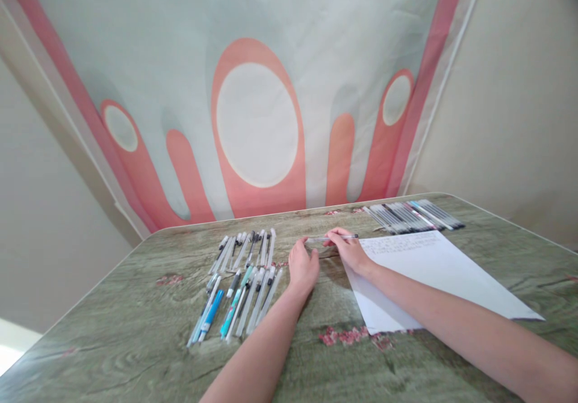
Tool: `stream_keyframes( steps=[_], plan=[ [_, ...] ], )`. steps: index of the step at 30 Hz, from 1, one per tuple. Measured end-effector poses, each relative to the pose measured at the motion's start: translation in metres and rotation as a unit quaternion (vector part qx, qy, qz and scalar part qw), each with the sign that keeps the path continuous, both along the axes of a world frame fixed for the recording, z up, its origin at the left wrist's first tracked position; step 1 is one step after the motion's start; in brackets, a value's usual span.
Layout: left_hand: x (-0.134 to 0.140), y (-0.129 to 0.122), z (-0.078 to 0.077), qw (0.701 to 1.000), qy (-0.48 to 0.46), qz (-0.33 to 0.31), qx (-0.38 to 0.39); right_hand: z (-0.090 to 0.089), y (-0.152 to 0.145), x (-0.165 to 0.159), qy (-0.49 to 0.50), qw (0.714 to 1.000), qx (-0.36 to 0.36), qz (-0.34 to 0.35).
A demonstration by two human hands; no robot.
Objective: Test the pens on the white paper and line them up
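My right hand (pixel 347 249) pinches a slim clear pen (pixel 321 239) with a dark end, held nearly level above the table. At the pen's left end is my left hand (pixel 302 265), its thumb apart from its fingers; the fingertips are at or very near the pen, and I cannot tell if they touch it. Beneath my right wrist lies a sheet of white paper (pixel 419 282), with lines of small handwriting along its top.
A row of capped clear pens (pixel 264 249) lies left of my left hand. Nearer me is another row with blue and teal pens (pixel 211 315). Many pens (pixel 413 216) lie side by side at the back right of the wood-patterned table (pixel 135 318). A patterned wall hanging (pixel 257 198) rises behind.
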State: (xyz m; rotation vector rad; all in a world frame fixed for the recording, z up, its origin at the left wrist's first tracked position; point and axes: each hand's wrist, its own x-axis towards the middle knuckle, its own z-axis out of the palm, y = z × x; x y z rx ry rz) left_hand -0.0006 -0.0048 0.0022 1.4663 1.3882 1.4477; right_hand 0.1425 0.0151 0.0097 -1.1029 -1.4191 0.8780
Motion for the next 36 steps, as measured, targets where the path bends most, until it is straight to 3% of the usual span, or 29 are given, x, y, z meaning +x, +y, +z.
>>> stream_keyframes(
  steps=[5,11,17,20,25,30,36],
  plan=[
    [-0.002,0.002,-0.007,0.999,-0.049,-0.017,0.013,-0.001,0.0,0.0,0.04,0.999,-0.008,0.017],
    [0.001,0.002,-0.005,0.989,-0.147,-0.03,0.013,-0.001,0.0,0.0,0.038,0.999,-0.002,0.021],
    [0.005,0.004,-0.002,0.962,-0.266,-0.052,0.011,0.008,-0.012,-0.002,-0.031,0.997,0.068,0.033],
    [0.005,0.003,0.001,0.937,-0.342,-0.071,-0.002,0.011,-0.021,-0.005,-0.123,0.977,0.169,0.034],
    [0.004,0.0,0.01,0.905,-0.398,-0.139,-0.06,0.012,-0.029,-0.011,-0.247,0.911,0.323,0.064],
    [0.004,-0.003,0.014,0.887,-0.434,-0.134,-0.079,0.009,-0.028,-0.013,-0.321,0.884,0.336,0.054],
    [0.001,0.002,0.009,0.871,-0.466,-0.124,-0.091,0.013,-0.033,-0.011,-0.342,0.876,0.337,0.053]
  ],
)
